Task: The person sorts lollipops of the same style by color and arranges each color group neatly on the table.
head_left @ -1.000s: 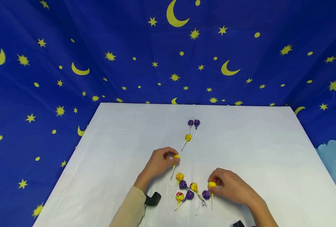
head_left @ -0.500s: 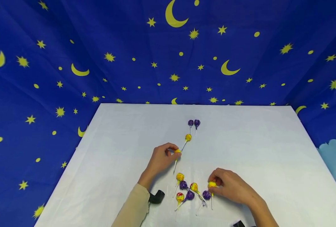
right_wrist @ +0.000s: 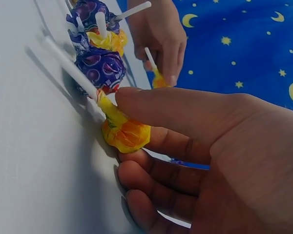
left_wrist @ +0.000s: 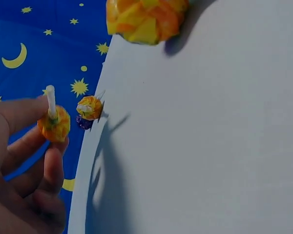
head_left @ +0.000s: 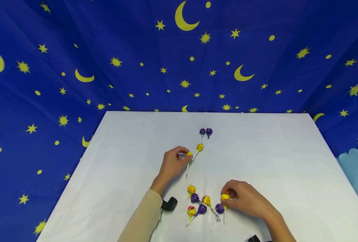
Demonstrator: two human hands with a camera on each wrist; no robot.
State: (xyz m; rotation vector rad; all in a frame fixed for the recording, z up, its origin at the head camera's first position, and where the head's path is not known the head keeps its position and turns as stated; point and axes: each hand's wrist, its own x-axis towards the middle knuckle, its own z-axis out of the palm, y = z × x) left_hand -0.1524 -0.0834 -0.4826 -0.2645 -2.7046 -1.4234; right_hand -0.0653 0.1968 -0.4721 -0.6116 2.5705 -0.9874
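My left hand (head_left: 173,163) pinches a yellow lollipop (left_wrist: 57,126) by its wrapped head, the white stick pointing back toward me. Just beyond its fingertips lies another yellow lollipop (head_left: 199,147). In front of my right hand's palm, thumb and fingers grip a yellow lollipop (right_wrist: 128,134) by the head; that right hand (head_left: 247,198) stays low over the table. Right beside it lies a purple lollipop (head_left: 219,208). In the right wrist view, the purple wrapper (right_wrist: 100,70) shows close behind the held yellow one.
A loose pile of yellow and purple lollipops (head_left: 201,209) lies between the hands near the front, sticks crossing. Two purple lollipops (head_left: 209,131) lie side by side toward the back of the white table (head_left: 272,144). A blue star-patterned cloth (head_left: 154,43) hangs behind.
My left hand has moved away from me with its yellow lollipop, from near the pile to beside the single yellow one. The right hand has stayed nearly still.
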